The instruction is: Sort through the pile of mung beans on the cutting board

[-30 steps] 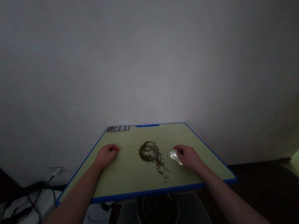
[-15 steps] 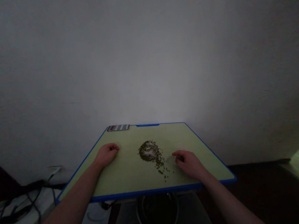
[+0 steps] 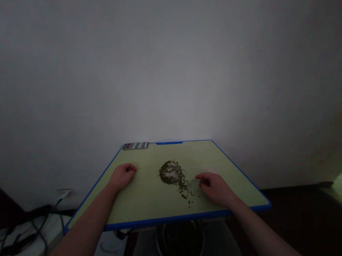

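Note:
A heap of small green beans (image 3: 167,180), which look like mung beans, lies mid-table with whitish grains (image 3: 171,176) in its centre. Loose beans trail from it toward the near edge. My right hand (image 3: 215,187) is right of the trail, fingers pinched on the edge of a clear curved piece (image 3: 194,183); it looks like thin see-through plastic, and its full shape cannot be made out. Left of the heap, my left hand (image 3: 123,176) rests on the tabletop, fingers curled in, with nothing visible in them.
The pale yellow-green folding table (image 3: 147,204) has a blue rim and stands against a grey wall. A phone (image 3: 135,145) lies at its far left corner. Below the near edge is a round metal pot (image 3: 180,243). Dark cables (image 3: 25,238) run at the lower left.
My right hand has shifted very slightly left, toward the bean trail, along with the clear piece. The left hand and the heap look the same.

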`<act>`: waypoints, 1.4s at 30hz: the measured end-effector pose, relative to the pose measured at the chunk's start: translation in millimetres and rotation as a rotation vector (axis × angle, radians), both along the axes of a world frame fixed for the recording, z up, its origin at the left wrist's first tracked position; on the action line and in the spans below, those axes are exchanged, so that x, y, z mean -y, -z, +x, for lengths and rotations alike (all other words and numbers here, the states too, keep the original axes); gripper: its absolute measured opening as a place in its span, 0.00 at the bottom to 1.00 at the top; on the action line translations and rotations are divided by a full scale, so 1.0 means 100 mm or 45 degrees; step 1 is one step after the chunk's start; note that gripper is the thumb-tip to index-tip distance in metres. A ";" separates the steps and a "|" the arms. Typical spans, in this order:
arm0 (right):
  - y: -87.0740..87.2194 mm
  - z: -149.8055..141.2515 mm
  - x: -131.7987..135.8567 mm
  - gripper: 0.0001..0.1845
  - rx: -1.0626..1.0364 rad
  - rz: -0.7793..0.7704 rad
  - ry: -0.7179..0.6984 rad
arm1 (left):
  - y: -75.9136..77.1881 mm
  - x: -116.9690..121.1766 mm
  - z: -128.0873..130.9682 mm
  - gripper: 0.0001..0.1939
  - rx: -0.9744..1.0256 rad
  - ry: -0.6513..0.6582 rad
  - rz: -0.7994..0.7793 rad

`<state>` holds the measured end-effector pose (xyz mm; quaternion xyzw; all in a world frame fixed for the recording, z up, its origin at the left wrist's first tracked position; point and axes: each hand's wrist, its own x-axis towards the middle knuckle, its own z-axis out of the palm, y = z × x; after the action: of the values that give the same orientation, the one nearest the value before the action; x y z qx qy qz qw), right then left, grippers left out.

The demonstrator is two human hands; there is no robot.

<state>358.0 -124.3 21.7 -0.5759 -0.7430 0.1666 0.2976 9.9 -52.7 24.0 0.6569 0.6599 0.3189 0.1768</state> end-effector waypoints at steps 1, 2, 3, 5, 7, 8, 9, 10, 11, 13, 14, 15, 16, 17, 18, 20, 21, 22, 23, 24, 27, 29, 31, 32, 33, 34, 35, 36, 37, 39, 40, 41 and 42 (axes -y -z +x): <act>0.00 0.00 0.01 0.17 0.000 -0.003 -0.004 | 0.00 0.00 0.00 0.10 -0.007 0.003 0.002; 0.00 0.00 0.02 0.17 0.002 -0.007 -0.010 | -0.01 0.00 0.00 0.10 -0.014 0.004 0.003; 0.00 0.00 0.03 0.17 0.007 -0.008 -0.016 | -0.01 0.01 0.01 0.10 -0.021 0.001 0.003; 0.00 -0.01 0.04 0.17 0.014 -0.014 -0.019 | -0.02 0.01 0.01 0.10 -0.032 -0.005 -0.001; 0.01 -0.01 0.03 0.17 0.012 -0.016 -0.007 | -0.02 0.01 0.01 0.10 -0.034 -0.014 -0.006; 0.02 -0.01 0.03 0.17 0.007 -0.015 -0.002 | -0.02 0.01 0.01 0.10 -0.034 -0.016 -0.009; 0.02 -0.02 0.03 0.17 0.000 -0.012 0.000 | -0.02 0.01 0.01 0.10 -0.034 -0.019 -0.011; 0.03 -0.02 0.02 0.17 -0.008 -0.009 -0.004 | -0.02 0.01 0.01 0.10 -0.034 -0.020 -0.011; 0.03 -0.02 0.01 0.17 -0.013 -0.006 -0.012 | -0.02 0.01 0.01 0.10 -0.035 -0.021 -0.008; 0.03 -0.03 0.01 0.17 -0.011 0.000 -0.026 | -0.01 0.00 0.01 0.10 -0.036 -0.018 -0.005; 0.03 -0.04 0.00 0.17 -0.007 0.007 -0.031 | -0.01 0.00 0.01 0.10 -0.037 -0.015 -0.004; 0.02 -0.05 0.00 0.17 -0.002 0.014 -0.032 | -0.01 0.00 0.01 0.10 -0.037 -0.011 -0.004; 0.02 -0.06 0.00 0.17 0.004 0.018 -0.033 | -0.01 0.00 0.01 0.10 -0.037 -0.008 -0.005; 0.02 -0.08 0.01 0.17 0.006 0.019 -0.034 | -0.01 0.00 0.01 0.11 -0.039 -0.006 -0.007; 0.01 -0.09 0.01 0.17 0.004 0.015 -0.037 | -0.01 -0.01 0.01 0.11 -0.042 -0.003 -0.007; 0.00 -0.10 0.02 0.17 -0.001 0.011 -0.049 | -0.02 0.00 0.01 0.11 -0.054 -0.003 -0.005; 0.00 -0.11 0.02 0.17 -0.001 0.015 -0.054 | -0.02 0.00 0.01 0.11 -0.060 -0.003 -0.005; 0.00 -0.11 0.02 0.17 0.001 0.020 -0.055 | -0.03 0.00 0.01 0.11 -0.066 -0.003 -0.003; 0.01 -0.11 0.02 0.17 0.006 0.023 -0.050 | -0.03 0.00 0.02 0.10 -0.071 -0.003 -0.001; 0.01 -0.10 0.02 0.17 0.013 0.024 -0.040 | -0.03 0.01 0.02 0.10 -0.073 -0.004 0.000; 0.04 -0.06 0.00 0.18 0.034 0.021 0.016 | -0.04 0.01 0.01 0.11 -0.077 -0.008 -0.009; 0.06 -0.02 -0.01 0.18 0.039 0.013 0.052 | -0.03 0.01 0.01 0.11 -0.079 -0.008 -0.007; 0.07 0.03 -0.03 0.18 0.034 0.010 0.079 | -0.01 -0.01 0.00 0.11 -0.071 0.000 0.003; 0.08 0.06 -0.04 0.18 0.028 0.009 0.088 | 0.00 -0.01 -0.01 0.11 -0.062 0.003 0.005; 0.08 0.08 -0.04 0.18 0.022 0.011 0.098 | 0.01 -0.02 -0.01 0.11 -0.051 0.005 0.004; 0.08 0.11 -0.05 0.18 0.017 0.013 0.109 | 0.02 -0.02 -0.02 0.11 -0.040 0.006 0.003; 0.08 0.13 -0.06 0.18 0.014 0.016 0.123 | 0.03 -0.03 -0.02 0.11 -0.029 0.007 0.001; 0.09 0.15 -0.06 0.18 0.009 0.018 0.136 | 0.04 -0.04 -0.03 0.11 -0.020 0.005 0.000; 0.09 0.16 -0.07 0.18 0.003 0.021 0.146 | 0.04 -0.04 -0.03 0.11 -0.015 0.005 0.001; 0.09 0.17 -0.07 0.18 -0.008 0.024 0.144 | 0.05 -0.05 -0.03 0.10 -0.016 0.010 0.007; 0.08 0.16 -0.07 0.18 -0.015 0.025 0.137 | 0.05 -0.05 -0.03 0.10 -0.020 0.009 0.010; 0.08 0.15 -0.07 0.19 -0.019 0.022 0.127 | 0.05 -0.05 -0.03 0.10 -0.025 0.007 0.011; 0.08 0.13 -0.06 0.19 -0.018 0.015 0.119 | 0.05 -0.05 -0.03 0.10 -0.030 0.000 0.008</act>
<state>370.9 -118.1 13.9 -0.6069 -0.7142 0.1522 0.3137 6.6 -48.1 19.5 0.6613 0.6609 0.3129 0.1670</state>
